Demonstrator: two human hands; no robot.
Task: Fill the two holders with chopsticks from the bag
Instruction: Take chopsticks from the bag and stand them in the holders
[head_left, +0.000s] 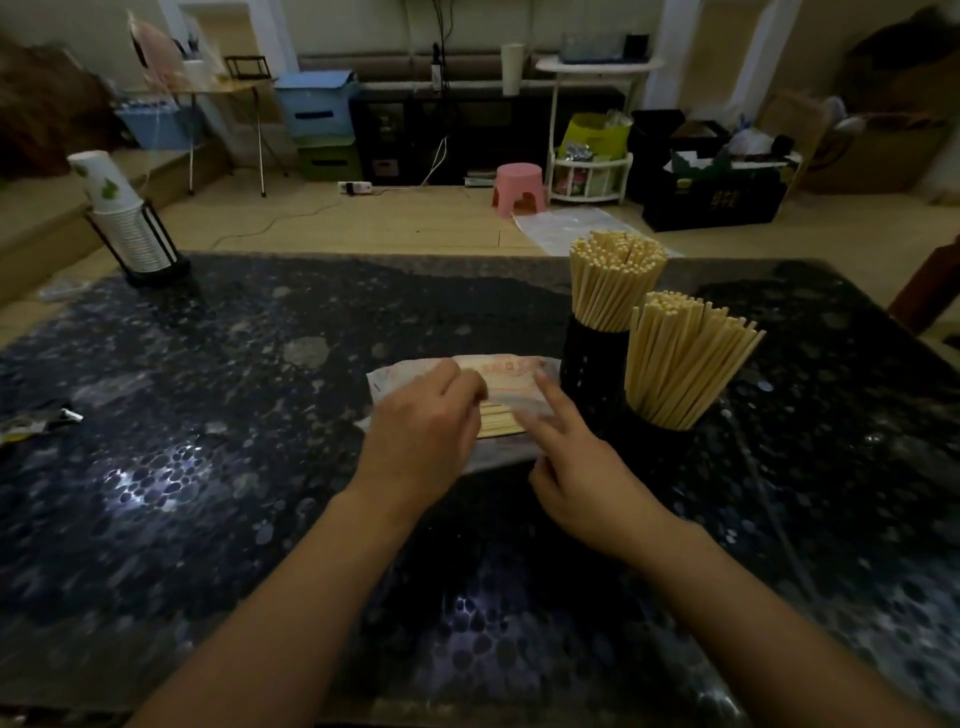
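Chopsticks (500, 420) lie in the bag (511, 375) flat on the desk (234, 415), just left of two packed holders (589, 366). Our left hand (423, 423) curls its fingers onto the bag; whether they grip, we cannot tell. Our right hand (582, 467) touches it with straight fingers.

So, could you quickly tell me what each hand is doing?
Left hand: fingers curled on the chopsticks in the bag.
Right hand: open, fingers on the bag.
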